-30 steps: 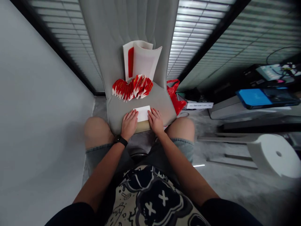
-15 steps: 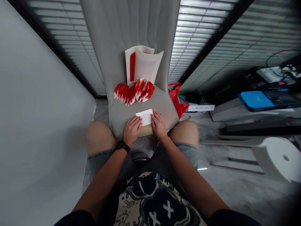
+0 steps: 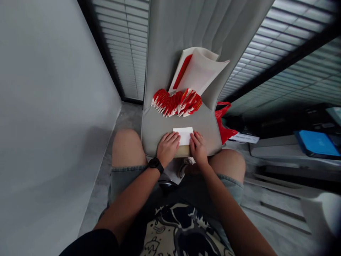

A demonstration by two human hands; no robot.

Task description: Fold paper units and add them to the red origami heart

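Observation:
A small white sheet of paper lies on a tan board at the front edge of a grey chair seat. My left hand rests flat on the paper's left edge, fingers stretched out, a black watch on the wrist. My right hand lies flat on the paper's right edge, fingers also extended. Farther back on the seat sits a fanned heap of several folded red-and-white paper pieces. Behind it, curled white and red sheets lean against the chair back.
A red plastic bag hangs beside the seat on the right. A plain wall fills the left. A blue item on a low grey unit stands at the right. My bare knees flank the chair.
The view has swung to the left and tilted, so the chair now sits right of centre. Both hands stay flat on the white paper, in the same grip.

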